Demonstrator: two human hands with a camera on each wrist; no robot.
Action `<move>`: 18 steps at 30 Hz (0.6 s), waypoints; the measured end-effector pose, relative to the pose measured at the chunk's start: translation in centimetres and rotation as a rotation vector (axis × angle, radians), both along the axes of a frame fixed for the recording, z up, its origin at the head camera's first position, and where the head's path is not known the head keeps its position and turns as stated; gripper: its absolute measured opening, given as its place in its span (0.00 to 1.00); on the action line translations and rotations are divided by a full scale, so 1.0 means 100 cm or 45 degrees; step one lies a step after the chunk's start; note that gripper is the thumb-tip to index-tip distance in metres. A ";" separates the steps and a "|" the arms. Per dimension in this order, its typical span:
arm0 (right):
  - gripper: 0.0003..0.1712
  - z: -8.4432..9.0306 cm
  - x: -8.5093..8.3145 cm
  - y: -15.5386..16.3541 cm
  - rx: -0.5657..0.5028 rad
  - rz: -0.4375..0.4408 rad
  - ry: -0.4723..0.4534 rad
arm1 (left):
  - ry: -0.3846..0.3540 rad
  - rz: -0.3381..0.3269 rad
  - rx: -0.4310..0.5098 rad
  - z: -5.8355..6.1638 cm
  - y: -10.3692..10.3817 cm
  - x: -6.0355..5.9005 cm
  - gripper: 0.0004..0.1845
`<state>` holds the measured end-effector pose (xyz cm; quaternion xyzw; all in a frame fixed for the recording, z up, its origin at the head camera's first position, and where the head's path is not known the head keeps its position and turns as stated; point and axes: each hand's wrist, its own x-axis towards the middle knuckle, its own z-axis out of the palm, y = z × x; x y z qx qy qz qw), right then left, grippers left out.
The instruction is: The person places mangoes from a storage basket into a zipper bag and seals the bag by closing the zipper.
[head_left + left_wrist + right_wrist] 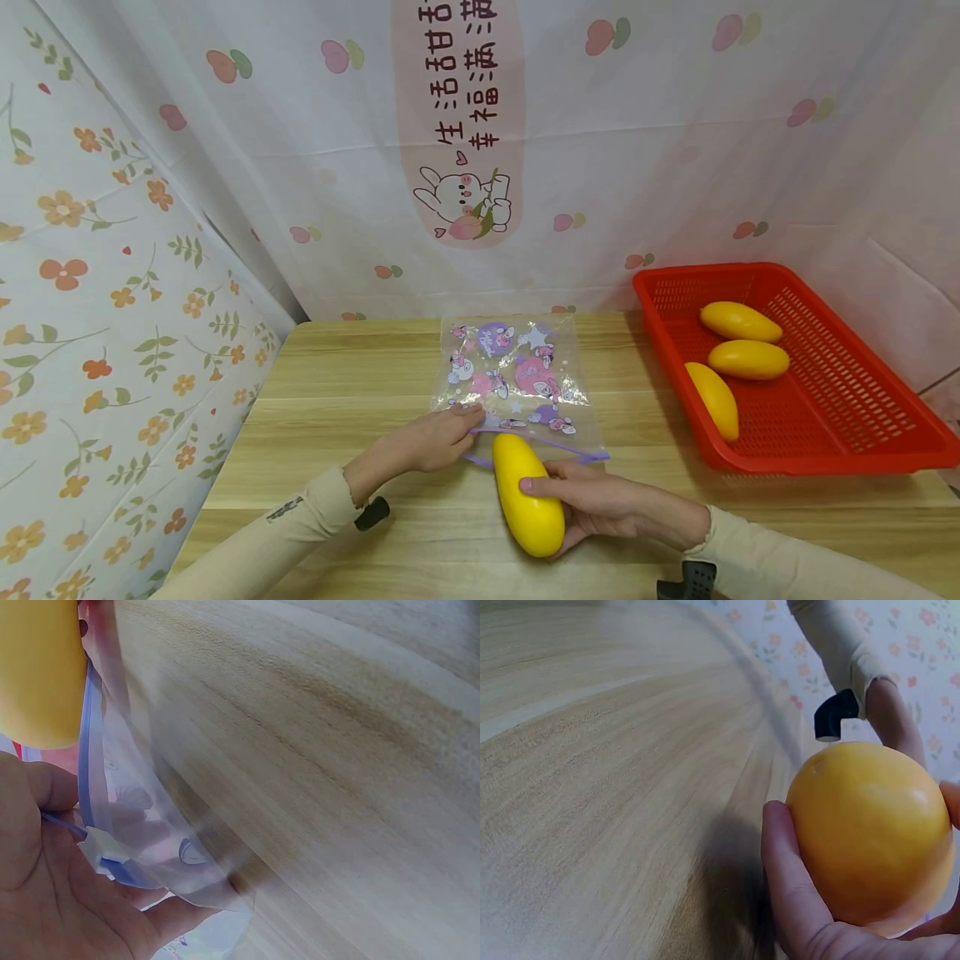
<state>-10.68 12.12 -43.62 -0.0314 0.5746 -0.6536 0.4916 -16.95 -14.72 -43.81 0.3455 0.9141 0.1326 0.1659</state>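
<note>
On the desk (337,392), the right hand (600,504) grips a yellow mango (525,492) at the printed zip bag (517,375), near the middle. The left-wrist view alone shows left hand (438,437) fingers (52,787) pinching the bag's blue seal (86,750). Far right, a red basket (862,450) holds three mangoes.
</note>
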 end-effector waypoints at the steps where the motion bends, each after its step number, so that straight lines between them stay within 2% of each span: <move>1: 0.40 0.000 0.000 0.000 0.002 -0.007 0.002 | -0.004 0.002 -0.003 0.000 0.000 0.000 0.26; 11: 0.38 0.000 0.002 0.000 -0.029 -0.028 0.020 | -0.025 0.012 0.014 0.002 0.001 0.000 0.26; 18: 0.39 -0.001 0.003 -0.001 -0.056 -0.064 0.018 | 0.001 0.004 0.031 0.002 0.002 0.000 0.26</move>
